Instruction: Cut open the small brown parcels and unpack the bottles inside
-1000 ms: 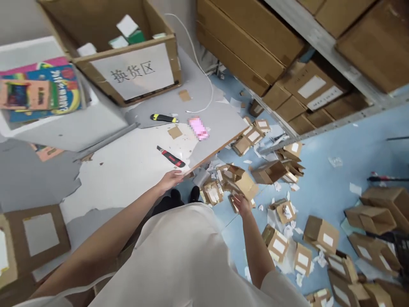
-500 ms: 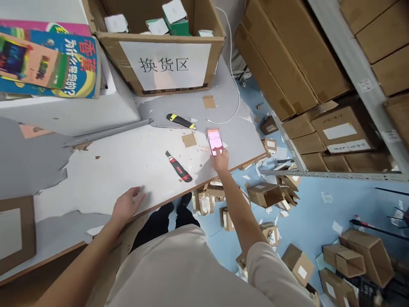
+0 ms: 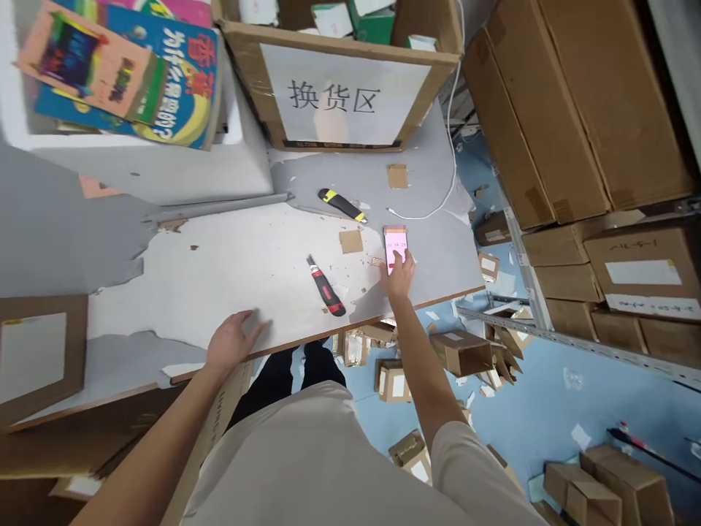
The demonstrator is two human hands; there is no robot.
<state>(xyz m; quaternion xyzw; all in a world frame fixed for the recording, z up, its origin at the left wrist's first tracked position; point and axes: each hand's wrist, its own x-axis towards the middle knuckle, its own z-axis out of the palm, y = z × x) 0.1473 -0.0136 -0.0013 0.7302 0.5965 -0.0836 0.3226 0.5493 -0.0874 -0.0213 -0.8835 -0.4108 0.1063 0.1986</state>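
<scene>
Near the right end of the table lies a smartphone (image 3: pixel 395 241) with a lit pink screen. My right hand (image 3: pixel 399 277) is at its lower end, with the thumb at the left edge, a finger over the screen and other fingers by the right edge. My left hand (image 3: pixel 233 340) rests at the table's front edge, fingers apart and holding nothing. Between the hands lies a red and black utility knife (image 3: pixel 327 291), its blade end pointing away. A yellow and black utility knife (image 3: pixel 342 204) lies farther back, left of the phone.
Behind stand a labelled cardboard box (image 3: pixel 345 95) holding small boxes and a white foam box (image 3: pixel 208 172) with books (image 3: pixel 180 95) on top. A white cable (image 3: pixel 453 161) curls at the back right. Shelves carry cartons (image 3: pixel 591 109); opened cartons (image 3: pixel 460 351) litter the floor.
The view has shifted, so the table's things appear farther right. My right hand stays at the phone, its fingers slightly moved, and the screen shows different content. My left hand remains at the table edge.
</scene>
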